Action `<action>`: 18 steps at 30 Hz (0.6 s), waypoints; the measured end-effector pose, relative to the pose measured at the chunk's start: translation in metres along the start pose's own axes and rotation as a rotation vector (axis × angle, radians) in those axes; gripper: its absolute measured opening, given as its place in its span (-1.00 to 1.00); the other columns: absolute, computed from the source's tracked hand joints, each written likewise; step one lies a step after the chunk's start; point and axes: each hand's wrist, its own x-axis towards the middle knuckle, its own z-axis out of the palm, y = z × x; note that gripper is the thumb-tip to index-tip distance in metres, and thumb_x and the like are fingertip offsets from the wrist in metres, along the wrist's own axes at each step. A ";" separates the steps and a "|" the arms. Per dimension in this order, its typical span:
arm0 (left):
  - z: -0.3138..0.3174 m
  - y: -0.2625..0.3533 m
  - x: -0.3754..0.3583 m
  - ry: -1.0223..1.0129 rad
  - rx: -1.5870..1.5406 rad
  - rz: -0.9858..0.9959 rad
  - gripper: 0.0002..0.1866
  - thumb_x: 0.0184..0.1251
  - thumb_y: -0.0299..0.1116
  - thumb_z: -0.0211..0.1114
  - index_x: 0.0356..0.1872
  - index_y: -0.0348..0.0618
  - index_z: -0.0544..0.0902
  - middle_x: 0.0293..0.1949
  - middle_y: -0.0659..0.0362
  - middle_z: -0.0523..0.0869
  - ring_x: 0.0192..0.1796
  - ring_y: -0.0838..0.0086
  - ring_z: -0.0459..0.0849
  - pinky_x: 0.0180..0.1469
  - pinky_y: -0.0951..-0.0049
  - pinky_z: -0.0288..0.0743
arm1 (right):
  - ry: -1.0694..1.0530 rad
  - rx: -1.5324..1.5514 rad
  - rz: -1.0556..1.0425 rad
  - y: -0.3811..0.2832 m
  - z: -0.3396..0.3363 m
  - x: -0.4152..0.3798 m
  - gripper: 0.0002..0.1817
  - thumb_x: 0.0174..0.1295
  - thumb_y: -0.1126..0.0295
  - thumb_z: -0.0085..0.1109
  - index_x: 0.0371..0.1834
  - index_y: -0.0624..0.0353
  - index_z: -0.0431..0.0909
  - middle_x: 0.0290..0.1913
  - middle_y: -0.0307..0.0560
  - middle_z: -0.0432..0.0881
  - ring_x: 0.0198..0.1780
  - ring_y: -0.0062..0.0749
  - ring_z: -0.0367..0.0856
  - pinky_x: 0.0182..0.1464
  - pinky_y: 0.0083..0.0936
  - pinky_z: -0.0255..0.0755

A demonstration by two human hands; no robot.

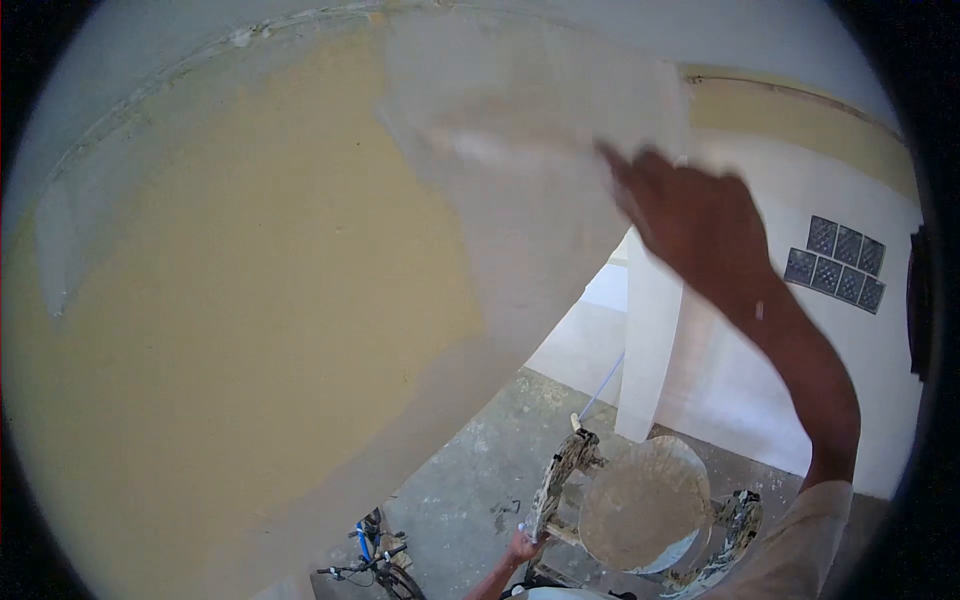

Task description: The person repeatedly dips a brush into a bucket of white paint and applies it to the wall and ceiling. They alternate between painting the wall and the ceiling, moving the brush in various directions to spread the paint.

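Observation:
My right hand (700, 215) is raised to the wall, fingers closed around the handle end of what looks like a paintbrush (490, 148), pale and smeared by motion. The brush lies over a light, freshly coated patch (540, 70) beside the yellow wall area (250, 260). Low in view, my left hand (525, 545) is closed on the side of a paint-spattered ladder (562, 475). Between the ladder's sides is a round, stained, light-brown surface (640, 500); what it belongs to is not clear.
A bicycle (375, 560) stands on the grey concrete floor (465, 455) far below. A white pillar (650, 340) rises behind the wall's slanting edge. Dark patterned vent blocks (840, 262) are set in the white wall at right. The ceiling (600, 25) curves across the top.

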 end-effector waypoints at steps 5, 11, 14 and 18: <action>0.000 0.003 -0.001 0.011 -0.122 -0.063 -0.62 0.04 -0.24 0.06 -0.11 -0.19 0.42 -0.15 0.05 0.51 -0.07 0.24 0.45 -0.05 0.40 0.28 | -0.198 0.140 -0.137 -0.004 -0.008 -0.046 -0.53 -0.02 0.43 -0.07 0.06 0.05 0.23 -0.48 -0.20 0.39 -0.61 -0.57 0.44 -0.69 -0.61 0.39; 0.002 -0.013 0.000 -0.010 0.054 -0.037 -0.64 0.01 -0.28 0.09 -0.13 -0.20 0.43 -0.17 0.03 0.52 -0.09 0.20 0.46 -0.08 0.37 0.30 | 0.300 -0.008 0.060 0.040 0.010 0.021 -0.70 0.12 0.31 -0.14 -0.05 0.05 0.31 -0.50 -0.18 0.45 -0.71 -0.53 0.43 -0.70 -0.64 0.35; 0.003 -0.010 0.000 0.042 -0.063 0.001 -0.64 0.01 -0.29 0.09 -0.13 -0.20 0.43 -0.17 0.02 0.52 -0.09 0.20 0.46 -0.08 0.36 0.31 | 0.432 -0.012 0.060 0.036 0.012 0.047 -0.69 0.08 0.30 -0.09 -0.07 0.03 0.34 -0.50 -0.17 0.44 -0.62 -0.44 0.45 -0.61 -0.58 0.36; -0.001 0.003 0.004 0.051 0.022 0.119 -0.66 0.02 -0.31 0.10 -0.13 -0.20 0.44 -0.16 0.03 0.52 -0.09 0.22 0.46 -0.08 0.37 0.31 | 0.059 -0.007 0.112 -0.008 0.007 0.021 -0.64 0.07 0.34 -0.11 0.00 0.01 0.31 -0.46 -0.14 0.40 -0.61 -0.40 0.45 -0.68 -0.53 0.33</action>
